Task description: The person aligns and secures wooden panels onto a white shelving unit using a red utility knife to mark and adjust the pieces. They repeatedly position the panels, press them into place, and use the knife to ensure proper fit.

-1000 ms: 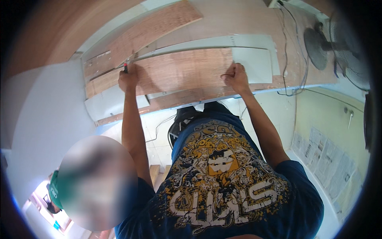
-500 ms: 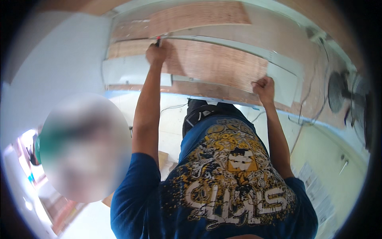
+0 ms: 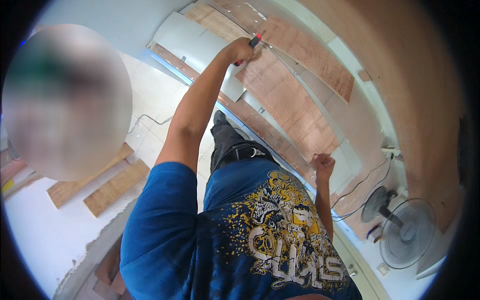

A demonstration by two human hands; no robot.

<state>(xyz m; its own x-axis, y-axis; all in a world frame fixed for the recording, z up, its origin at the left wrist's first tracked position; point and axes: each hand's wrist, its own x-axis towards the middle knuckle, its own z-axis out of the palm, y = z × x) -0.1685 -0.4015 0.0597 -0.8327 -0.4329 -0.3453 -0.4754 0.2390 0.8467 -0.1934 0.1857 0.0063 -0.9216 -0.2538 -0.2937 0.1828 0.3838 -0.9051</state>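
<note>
Reddish-brown plywood strip [image 3: 292, 105], seen in the head view, lies on the tabletop [image 3: 361, 120], partly over a white sheet [image 3: 345, 161]. The left hand [image 3: 242, 51] is wrapped around a red-and-black tool [image 3: 255, 41] at the strip's left end; the right hand [image 3: 324, 165], fingers curled in, sits at its right end. Placed at opposite ends, they probably steady the strip. Whether the right fingers pinch anything, I cannot tell. The left fist covers the tool's middle, and its tip is hard to make out.

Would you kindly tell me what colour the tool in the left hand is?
The tool is black and red, showing best in the head view.
</note>
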